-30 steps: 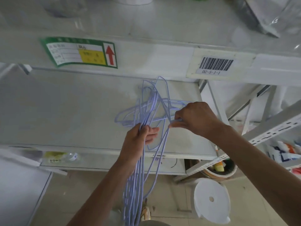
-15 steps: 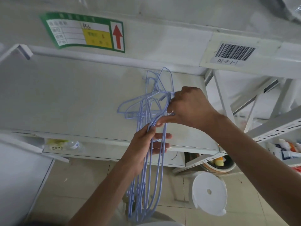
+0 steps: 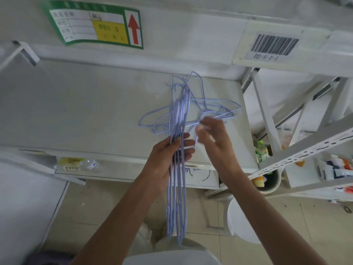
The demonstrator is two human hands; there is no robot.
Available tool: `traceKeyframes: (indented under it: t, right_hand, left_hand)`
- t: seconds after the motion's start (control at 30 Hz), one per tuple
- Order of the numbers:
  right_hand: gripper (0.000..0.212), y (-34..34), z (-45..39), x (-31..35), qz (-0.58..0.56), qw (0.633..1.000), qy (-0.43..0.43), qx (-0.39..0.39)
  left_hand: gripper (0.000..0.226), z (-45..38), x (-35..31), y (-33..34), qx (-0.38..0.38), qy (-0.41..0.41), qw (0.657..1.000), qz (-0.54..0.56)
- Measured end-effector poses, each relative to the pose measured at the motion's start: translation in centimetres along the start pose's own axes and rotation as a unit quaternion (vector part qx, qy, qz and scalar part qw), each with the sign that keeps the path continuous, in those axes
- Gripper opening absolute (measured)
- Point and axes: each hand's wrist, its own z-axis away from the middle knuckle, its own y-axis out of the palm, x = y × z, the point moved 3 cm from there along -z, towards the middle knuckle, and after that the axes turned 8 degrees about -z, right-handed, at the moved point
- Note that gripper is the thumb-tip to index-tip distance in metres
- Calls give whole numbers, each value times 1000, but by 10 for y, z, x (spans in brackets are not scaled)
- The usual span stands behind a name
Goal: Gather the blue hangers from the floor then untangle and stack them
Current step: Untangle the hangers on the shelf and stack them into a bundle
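Evidently the gathering is done: no blue hangers show on the floor tiles at the bottom of the frame, and the whole bundle of blue hangers [image 3: 178,150] is off the ground at frame centre, its top over the white shelf [image 3: 76,111] and its lower end hanging down in front of the person. Left of centre, the left hand [image 3: 168,155] grips the aligned bundle, fingers curled round the wires. Above it, a few hangers splay sideways across the bundle, some out to the left and some to the right, so untangling looks only partly done and a tidy stack is still to come. Just right of centre the right hand [image 3: 212,134] is blurred beside the crossed hangers' wires; whether it pinches one I cannot tell (the fingers look loosely spread). For room, the shelf surface to the left is broad and bare, while at the right the slanted shelf braces [image 3: 265,115] and the perforated upright stand close, and the labelled shelf edge [image 3: 172,35] caps the top.
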Motion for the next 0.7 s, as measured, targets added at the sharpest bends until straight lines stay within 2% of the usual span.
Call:
traceKeyframes:
  t: [0.1,0.2,0.27,0.43,0.53,0.6,0.63,0.7]
  right_hand:
    - [47,10,28,-19,-68,978,194,42]
    - [54,23,58,-24,-89,946,269,156]
    - [50,35,73,-24,-111,933,263,217]
    - [43,42,83,-28,-130,936,209,252]
    - [41,37,86,-33,-167,922,222,271]
    - [38,35,89,-36,-186,916,232,268]
    - [37,33,90,-39,-187,916,238,265]
    - [37,29,94,-45,-188,911,250,267]
  left_hand:
    - [23,0,-5,-2,15,22,999,-44]
    - [27,-4,-10,3,30,33,999,-22]
    - [31,-5,-12,6,39,26,999,8]
    - [36,-8,-21,5,112,-34,992,54]
    - [29,-11,-19,5,95,-63,989,91]
    - [26,-13,-17,2,95,-69,992,37]
    - [28,-14,-19,0,109,-70,991,-32]
    - [32,-14,-22,-6,157,-76,967,-187]
